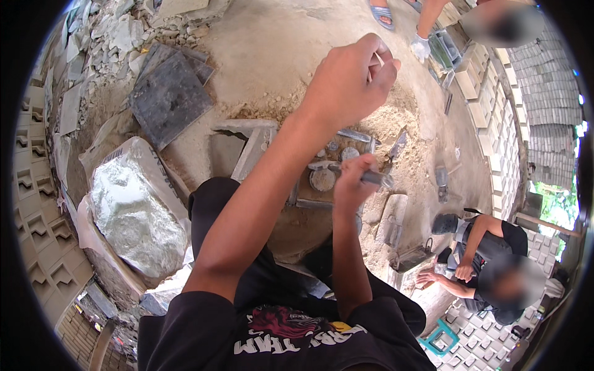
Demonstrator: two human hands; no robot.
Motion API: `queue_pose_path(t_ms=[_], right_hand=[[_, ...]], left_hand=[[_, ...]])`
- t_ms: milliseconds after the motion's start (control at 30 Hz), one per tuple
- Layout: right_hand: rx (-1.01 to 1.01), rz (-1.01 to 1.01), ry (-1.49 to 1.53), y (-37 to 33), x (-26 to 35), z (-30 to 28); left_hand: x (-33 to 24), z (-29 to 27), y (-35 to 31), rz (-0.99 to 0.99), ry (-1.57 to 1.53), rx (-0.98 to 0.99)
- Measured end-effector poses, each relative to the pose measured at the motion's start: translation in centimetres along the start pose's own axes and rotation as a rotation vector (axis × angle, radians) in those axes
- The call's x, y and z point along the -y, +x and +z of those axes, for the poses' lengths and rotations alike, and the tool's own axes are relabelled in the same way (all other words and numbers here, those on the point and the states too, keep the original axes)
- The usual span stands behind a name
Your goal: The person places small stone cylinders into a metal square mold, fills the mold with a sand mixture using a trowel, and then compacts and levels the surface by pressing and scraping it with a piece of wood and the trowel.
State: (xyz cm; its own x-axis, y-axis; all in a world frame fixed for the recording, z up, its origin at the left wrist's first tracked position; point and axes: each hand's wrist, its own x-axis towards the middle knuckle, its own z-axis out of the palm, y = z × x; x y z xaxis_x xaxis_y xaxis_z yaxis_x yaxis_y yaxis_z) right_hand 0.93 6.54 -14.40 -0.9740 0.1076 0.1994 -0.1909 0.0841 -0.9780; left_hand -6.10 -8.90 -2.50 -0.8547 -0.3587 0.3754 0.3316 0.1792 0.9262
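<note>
My left hand (354, 79) is raised over the sand, its fingers curled in; whatever may be pinched in them cannot be made out. Lower and nearer to me, my right hand (354, 185) is closed round a tool with a grey tube-like handle (376, 178). The tool's other end lies over a metal frame mould (315, 203), and its kind is unclear. Round pieces (322, 180) sit inside the frame, partly covered by my left forearm and right hand. Right of the frame, a pointed trowel (398, 147) rests on loose sand (396, 120).
Left of me are dark square slabs (172, 99) and a sack (139, 210) with shiny plastic. Rubble (111, 40) lies far left. A metal box (411, 256) stands at right, near a co-worker (489, 247). Another person's gloved hand (421, 47) is beside stacked tiles (473, 77).
</note>
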Motion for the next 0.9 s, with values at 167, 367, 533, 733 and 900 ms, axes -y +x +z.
queue_pose_path(t_ms=[167,367,533,733,900], right_hand=[[-0.083,0.091,0.131,0.8,1.8,0.0],[-0.102,-0.090,0.110,0.3,0.3,0.1],[0.068,-0.241,-0.051,-0.5,-1.5,0.4],[0.228,0.113,0.095,0.9,0.1,-0.6],[0.328,0.223,0.191,2.5,1.9,-0.6]], left_hand=[[-0.7,-0.4,-0.2,-0.097,-0.022,0.032],[-0.6,-0.4,-0.4,-0.080,-0.016,0.032],[-0.4,-0.2,-0.6,-0.051,0.004,0.075],[0.1,0.4,-0.9,0.002,0.020,0.068],[0.4,0.9,-0.7,0.007,-0.012,0.073]])
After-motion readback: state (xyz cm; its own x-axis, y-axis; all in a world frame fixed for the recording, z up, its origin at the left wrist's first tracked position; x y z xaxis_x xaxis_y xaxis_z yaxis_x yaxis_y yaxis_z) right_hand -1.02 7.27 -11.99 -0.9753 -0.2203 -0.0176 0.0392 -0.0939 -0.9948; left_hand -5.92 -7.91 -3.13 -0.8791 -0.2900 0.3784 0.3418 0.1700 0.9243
